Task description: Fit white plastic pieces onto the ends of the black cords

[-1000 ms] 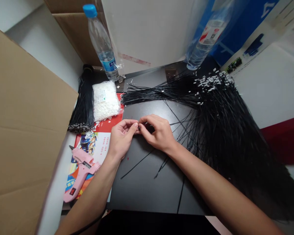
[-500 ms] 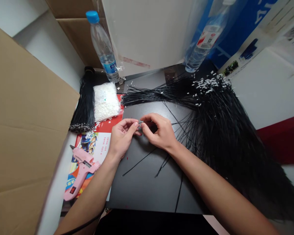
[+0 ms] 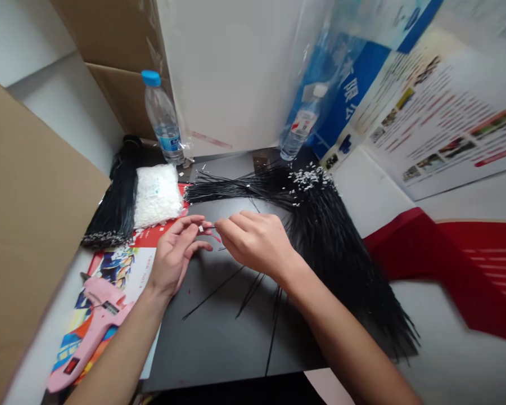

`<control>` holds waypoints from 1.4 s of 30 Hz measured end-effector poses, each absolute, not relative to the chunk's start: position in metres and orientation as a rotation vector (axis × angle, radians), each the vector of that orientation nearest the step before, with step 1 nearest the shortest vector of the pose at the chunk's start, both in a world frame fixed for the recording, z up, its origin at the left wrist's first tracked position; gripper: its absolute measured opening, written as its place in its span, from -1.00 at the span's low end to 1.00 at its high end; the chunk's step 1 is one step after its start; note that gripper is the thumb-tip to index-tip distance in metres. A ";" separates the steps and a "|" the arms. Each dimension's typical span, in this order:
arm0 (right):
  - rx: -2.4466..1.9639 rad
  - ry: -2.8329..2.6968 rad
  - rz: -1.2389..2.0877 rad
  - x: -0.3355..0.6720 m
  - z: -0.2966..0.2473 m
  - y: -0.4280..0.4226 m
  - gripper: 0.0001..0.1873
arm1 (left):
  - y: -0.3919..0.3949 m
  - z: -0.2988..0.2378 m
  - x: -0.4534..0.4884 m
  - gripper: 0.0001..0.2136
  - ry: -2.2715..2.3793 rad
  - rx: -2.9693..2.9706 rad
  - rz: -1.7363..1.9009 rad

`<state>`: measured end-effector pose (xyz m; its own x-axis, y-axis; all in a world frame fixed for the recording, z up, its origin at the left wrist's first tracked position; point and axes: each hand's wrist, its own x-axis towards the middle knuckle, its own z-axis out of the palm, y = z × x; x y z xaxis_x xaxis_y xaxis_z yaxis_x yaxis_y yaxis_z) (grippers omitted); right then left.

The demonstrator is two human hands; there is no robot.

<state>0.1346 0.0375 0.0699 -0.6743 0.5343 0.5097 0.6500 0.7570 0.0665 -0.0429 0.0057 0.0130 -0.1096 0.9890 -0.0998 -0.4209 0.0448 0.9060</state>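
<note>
My left hand (image 3: 175, 253) and my right hand (image 3: 253, 241) meet over a black mat (image 3: 219, 332). The left hand's fingertips pinch a small white connector (image 3: 201, 228). The right hand is closed in a pinch on a thin black wire (image 3: 213, 292) whose end reaches the connector. A few loose black wires trail across the mat below the right wrist. A large heap of black wires tipped with white connectors (image 3: 337, 247) lies right of my right hand.
A bag of white connectors (image 3: 157, 194) and a tied bundle of black wires (image 3: 112, 208) lie at the left. A pink glue gun (image 3: 90, 332) rests on a colourful sheet. Two water bottles (image 3: 161, 119) stand behind. Cardboard (image 3: 29, 225) walls the left; a red cloth (image 3: 447, 270) lies right.
The camera has swung to the right and pulled back, showing more of the poster and red cloth. My hands stay together; the left fingers have spread a little and the connector now shows.
</note>
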 end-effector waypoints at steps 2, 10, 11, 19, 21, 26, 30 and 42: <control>-0.990 -2.457 -0.394 0.143 0.108 0.036 -0.72 | 0.004 0.016 -0.044 -0.65 0.977 0.802 1.393; -2.122 -1.819 -0.174 0.226 0.241 0.091 -0.83 | 0.000 0.018 -0.040 -0.70 1.297 1.285 1.197; -2.200 -1.803 -0.134 0.235 0.239 0.103 -0.82 | -0.001 0.018 -0.039 -0.72 1.331 1.339 1.170; -2.255 -2.013 -0.203 0.284 0.119 0.161 -0.85 | 0.002 0.019 -0.037 -0.88 1.452 1.720 1.141; -2.215 -2.025 -0.245 0.289 0.098 0.159 -0.78 | 0.005 0.018 -0.036 -0.88 1.475 1.792 1.162; -2.035 -2.081 -0.385 0.279 0.080 0.141 -0.62 | 0.001 0.024 -0.051 -0.87 1.712 2.117 0.889; -1.782 -2.210 -0.382 0.246 0.068 0.122 -0.71 | -0.009 0.043 -0.077 -0.72 2.246 1.968 0.370; -1.420 -2.702 0.025 0.174 0.057 0.106 -0.76 | -0.001 0.052 -0.084 -0.62 2.477 1.832 -0.183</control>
